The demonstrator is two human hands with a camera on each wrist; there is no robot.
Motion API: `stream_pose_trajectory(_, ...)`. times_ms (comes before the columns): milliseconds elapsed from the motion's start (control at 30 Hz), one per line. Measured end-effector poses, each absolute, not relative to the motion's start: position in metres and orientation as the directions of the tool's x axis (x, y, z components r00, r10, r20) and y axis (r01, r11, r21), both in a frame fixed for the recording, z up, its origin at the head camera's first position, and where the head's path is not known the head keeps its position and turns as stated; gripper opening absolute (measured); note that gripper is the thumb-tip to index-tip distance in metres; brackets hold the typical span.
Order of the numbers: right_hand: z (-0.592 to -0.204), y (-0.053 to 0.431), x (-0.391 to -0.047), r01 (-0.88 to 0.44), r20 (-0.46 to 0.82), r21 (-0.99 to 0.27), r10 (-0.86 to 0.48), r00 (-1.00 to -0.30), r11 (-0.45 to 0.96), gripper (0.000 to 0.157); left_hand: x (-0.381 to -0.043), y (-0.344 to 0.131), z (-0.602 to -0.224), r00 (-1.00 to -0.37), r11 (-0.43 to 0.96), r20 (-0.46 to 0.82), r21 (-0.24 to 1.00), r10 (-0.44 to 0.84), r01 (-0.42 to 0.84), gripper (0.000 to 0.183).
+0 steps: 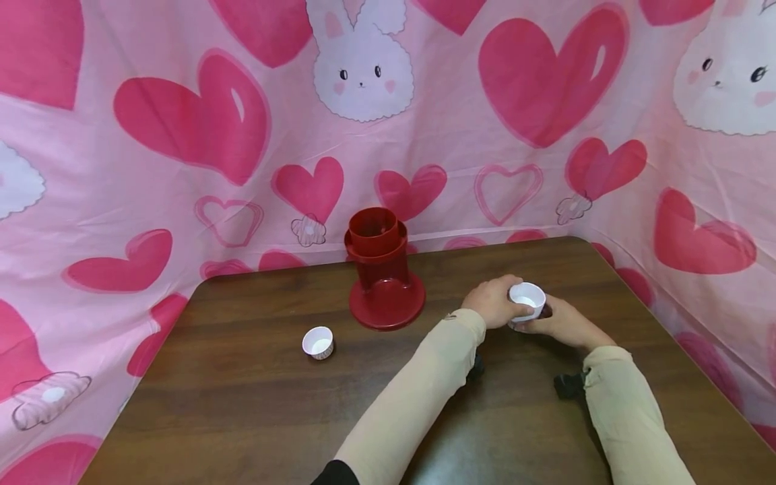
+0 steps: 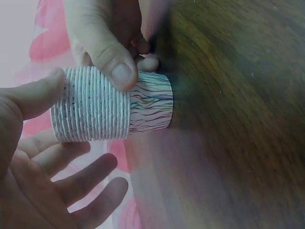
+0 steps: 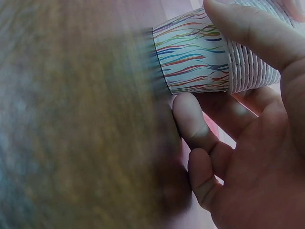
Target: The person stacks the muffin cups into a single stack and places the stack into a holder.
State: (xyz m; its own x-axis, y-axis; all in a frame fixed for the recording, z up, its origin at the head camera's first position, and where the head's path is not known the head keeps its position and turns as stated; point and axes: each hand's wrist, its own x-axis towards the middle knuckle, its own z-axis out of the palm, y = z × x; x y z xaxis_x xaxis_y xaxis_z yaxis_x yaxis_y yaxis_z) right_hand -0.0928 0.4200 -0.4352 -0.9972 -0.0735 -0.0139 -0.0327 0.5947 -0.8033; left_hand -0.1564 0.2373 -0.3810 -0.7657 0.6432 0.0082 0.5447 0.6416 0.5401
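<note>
A stack of white paper baking cups [image 2: 93, 107] with ridged rims and wavy coloured lines on its lowest cup stands upright at the table's right. My left hand [image 1: 492, 303] pinches its top rim between thumb and forefinger, while the other fingers spread loosely beside it in the left wrist view. Lower down, my right hand [image 1: 564, 322] grips the stack with its thumb across the ridged rims, as both wrist views show. The bottom of the stack [image 3: 193, 59] is right at the wooden surface. From above, the top cup's white inside shows between both hands.
One white paper cup [image 1: 318, 343] stands alone left of the middle of the brown wooden table [image 1: 242, 417]. A red stand [image 1: 388, 306] with a round base and an open red cylinder [image 1: 372, 232] on top is near the back edge. Behind hangs a pink heart-patterned cloth [image 1: 461, 195].
</note>
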Motion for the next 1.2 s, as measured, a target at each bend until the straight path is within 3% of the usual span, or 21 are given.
stream_pose_trajectory(267, -0.438, 0.417, -0.094, -0.025, -0.023, -0.801, -0.072, -0.997, 0.598, 0.074, -0.153, 0.219, -0.389, -0.736, 0.629, -0.02, 0.535, 0.676, 0.564, 0.06)
stream_pose_trajectory(600, -0.438, 0.416, -0.096, 0.016, -0.054, -0.792, -0.044, -0.998, 0.611, 0.079, -0.156, 0.141, -0.399, -0.541, 0.478, -0.116, 0.643, 0.833, 0.598, 0.038)
stream_pose_trajectory(833, -0.44, 0.418, -0.095, 0.015, -0.048, -0.781, -0.037, -0.998, 0.624, 0.078, -0.15, 0.067, -0.391, -0.617, 0.499, -0.081, 0.675, 0.783, 0.544, 0.041)
stream_pose_trajectory(1067, -0.439, 0.421, -0.095, 0.012, -0.045, -0.777, -0.037, -0.998, 0.629, 0.078, -0.152, 0.0, -0.382, -0.699, 0.509, 0.104, 0.613, 0.707, 0.605, 0.035)
stream_pose_trajectory(1200, -0.438, 0.42, -0.095, 0.008, -0.044, -0.78, -0.042, -0.998, 0.625, 0.077, -0.159, -0.032, -0.383, -0.753, 0.567, 0.184, 0.552, 0.632, 0.611, 0.044)
